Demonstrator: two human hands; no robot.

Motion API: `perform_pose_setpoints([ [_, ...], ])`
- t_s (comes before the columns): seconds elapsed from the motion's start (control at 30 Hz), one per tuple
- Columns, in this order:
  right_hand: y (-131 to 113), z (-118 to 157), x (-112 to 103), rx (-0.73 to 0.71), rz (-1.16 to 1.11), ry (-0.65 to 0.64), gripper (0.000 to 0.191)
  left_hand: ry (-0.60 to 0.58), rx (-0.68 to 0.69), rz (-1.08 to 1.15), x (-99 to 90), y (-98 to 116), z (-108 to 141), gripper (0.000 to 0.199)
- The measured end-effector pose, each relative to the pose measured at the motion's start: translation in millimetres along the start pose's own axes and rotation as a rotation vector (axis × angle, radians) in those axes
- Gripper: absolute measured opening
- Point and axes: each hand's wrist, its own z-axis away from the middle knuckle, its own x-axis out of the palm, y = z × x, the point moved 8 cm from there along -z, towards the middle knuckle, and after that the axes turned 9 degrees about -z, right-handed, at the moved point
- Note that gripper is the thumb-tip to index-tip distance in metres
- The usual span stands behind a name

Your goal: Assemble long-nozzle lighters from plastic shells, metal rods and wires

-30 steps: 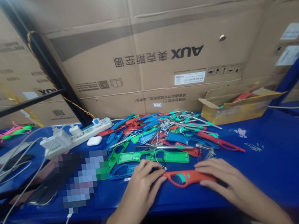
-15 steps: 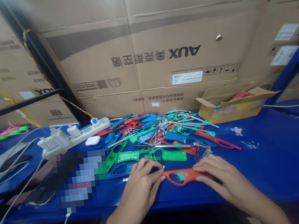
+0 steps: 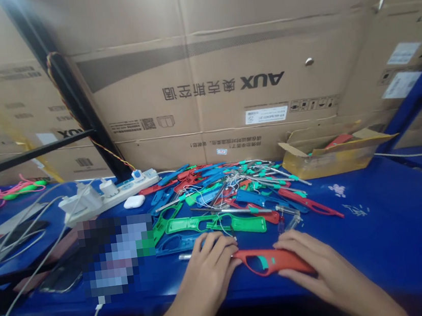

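A red utility lighter (image 3: pixel 290 260) with a green trigger (image 3: pixel 263 263) lies across both hands near the table's front edge. My left hand (image 3: pixel 214 268) is closed around its nozzle end, and the metal tip (image 3: pixel 185 257) sticks out past the knuckles. Thumb and fingers of my right hand (image 3: pixel 318 262) grip the handle from above and below. Just beyond, a green lighter shell half (image 3: pixel 252 222) rests in front of a heap of blue, red and green shells, metal rods with green parts and thin white wires.
An open cardboard box (image 3: pixel 334 162) with red pieces inside stands at the back right. On the left are a power strip (image 3: pixel 128 187), a white earbud case (image 3: pixel 134 201), a blurred phone (image 3: pixel 118 261) and cables. Tall cardboard (image 3: pixel 198 57) walls off the back.
The lighter has tilted slightly, its handle end lower, and more of the red handle shows under my right hand. The metal tip shows more plainly left of my left hand. The view has shifted slightly.
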Motion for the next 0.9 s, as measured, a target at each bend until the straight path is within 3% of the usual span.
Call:
perform_pose_setpoints([
  [0.2,16.9,8.5,6.0,0.093,-0.015,-0.025,0.044,0.011,-0.029,0.006,-3.2,0.0,-1.6,0.015],
  [0.47,10.0,7.4,-2.3,0.208,-0.109,-0.065,0.026,0.057,-0.014,-0.004,-11.9,5.4,-1.2,0.012],
  [0.8,11.8,3.3,-11.2,0.186,-0.213,0.004,0.029,0.116,-0.008,0.026,-24.4,10.7,-0.8,0.01],
  [0.9,12.3,3.9,-9.3,0.178,-0.235,-0.041,0.031,0.131,-0.015,0.065,-25.9,10.8,-0.5,0.01],
])
